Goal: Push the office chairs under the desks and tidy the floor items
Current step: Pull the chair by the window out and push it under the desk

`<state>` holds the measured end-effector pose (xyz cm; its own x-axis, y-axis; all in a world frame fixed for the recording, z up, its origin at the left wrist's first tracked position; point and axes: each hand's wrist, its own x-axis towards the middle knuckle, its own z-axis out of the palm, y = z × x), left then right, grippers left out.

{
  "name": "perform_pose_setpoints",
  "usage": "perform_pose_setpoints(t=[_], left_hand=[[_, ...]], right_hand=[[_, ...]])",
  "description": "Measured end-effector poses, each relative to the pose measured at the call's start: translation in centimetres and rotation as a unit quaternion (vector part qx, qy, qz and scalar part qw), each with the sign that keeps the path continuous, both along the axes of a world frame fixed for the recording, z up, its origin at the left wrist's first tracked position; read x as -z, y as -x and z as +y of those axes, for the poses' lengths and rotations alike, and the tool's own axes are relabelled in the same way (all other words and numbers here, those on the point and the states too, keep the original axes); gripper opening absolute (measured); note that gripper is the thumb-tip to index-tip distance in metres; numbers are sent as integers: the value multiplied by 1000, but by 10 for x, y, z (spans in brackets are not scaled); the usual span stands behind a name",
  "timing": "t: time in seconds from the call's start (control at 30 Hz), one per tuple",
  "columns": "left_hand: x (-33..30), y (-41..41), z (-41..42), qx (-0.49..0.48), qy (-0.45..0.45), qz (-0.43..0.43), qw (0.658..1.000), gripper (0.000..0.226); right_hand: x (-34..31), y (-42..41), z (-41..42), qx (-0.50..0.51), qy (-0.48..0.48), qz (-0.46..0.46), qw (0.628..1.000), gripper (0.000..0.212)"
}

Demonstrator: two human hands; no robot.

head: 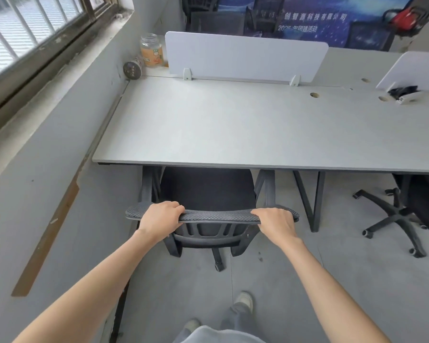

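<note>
A black mesh office chair [208, 189] stands in front of me with its seat partly under the light grey desk [233, 129]. My left hand [160, 217] grips the top edge of its backrest on the left. My right hand [276, 221] grips the same edge on the right. A second black office chair [401, 211] stands at the right, its star base out on the floor and its seat near the desk edge.
A white divider panel [243, 55] runs along the desk's back. A glass jar [152, 49] and a dark roll [133, 68] sit at the back left corner. The wall with a window [22, 33] lies close on the left. My feet [243, 300] are on the grey floor.
</note>
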<state>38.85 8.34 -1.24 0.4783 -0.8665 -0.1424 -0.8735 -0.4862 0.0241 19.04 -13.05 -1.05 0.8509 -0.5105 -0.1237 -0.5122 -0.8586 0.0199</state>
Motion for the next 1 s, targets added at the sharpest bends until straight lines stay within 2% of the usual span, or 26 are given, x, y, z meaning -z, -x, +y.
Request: perform_pose_setpoints(t=[0.17,0.33,0.47,0.67,0.83,1.0], left_hand=[[7,7,-16,-41,3,16,999,27],[5,-7,-17,-58,16,24,998,29],[5,-9,-26,-60,22,23,998,30],[9,-23,-14,-47,30,31,998,28],[5,-37,-11,-1,15,29,999,32],[1,-30,-30,48,21,44,998,30]], right_hand=[[-4,-4,-24,-5,-12,-7,1000,38],[2,-17,-20,1,-18,-18,1000,32],[3,-17,-25,9,-14,6,1000,35],[8,-17,-2,27,-11,31,999,33],[8,-8,37,73,-9,34,997,11],[11,18,37,123,-15,-3,992,8]])
